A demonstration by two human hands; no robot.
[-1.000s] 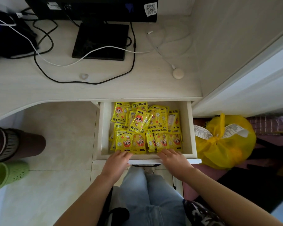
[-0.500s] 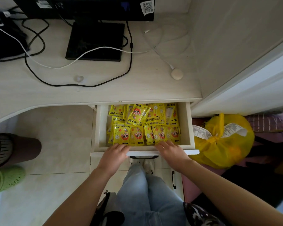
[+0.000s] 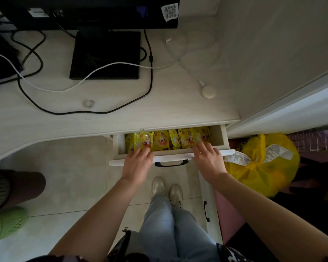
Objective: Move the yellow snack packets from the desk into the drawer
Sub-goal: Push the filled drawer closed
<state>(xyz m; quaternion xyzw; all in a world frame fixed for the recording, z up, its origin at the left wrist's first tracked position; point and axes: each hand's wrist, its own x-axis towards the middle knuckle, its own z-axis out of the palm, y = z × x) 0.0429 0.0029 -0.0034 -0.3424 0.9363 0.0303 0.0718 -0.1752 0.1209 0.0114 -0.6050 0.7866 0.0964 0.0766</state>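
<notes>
- Legs in light jeans [image 3: 170,224] and pale shoes [image 3: 167,190] stand nearest to me, on the tiled floor under the drawer.
- Both my hands lie flat with the fingers spread over the front edge of the drawer [image 3: 172,157]; they hold nothing. My left hand [image 3: 137,163] is on the left part, my right hand [image 3: 209,159] on the right part, and the dark handle [image 3: 171,163] shows between them.
- Compared with one second ago, the drawer is pushed much further in: before, it was far open, now only a narrow strip shows in front of the desk edge.
- All the yellow snack packets [image 3: 167,141] that I can see lie inside the drawer; only the front row is visible, the others are hidden under the desk [image 3: 121,114]. My fingertips touch the nearest packets.
- To the right of the drawer, on the floor, there is a tied yellow plastic bag [image 3: 263,167] with a paper receipt on it.
- Further away, the desk top has no packets; I see black and white cables [image 3: 95,72], a small round white device [image 3: 208,91], and the black monitor base [image 3: 105,55].
</notes>
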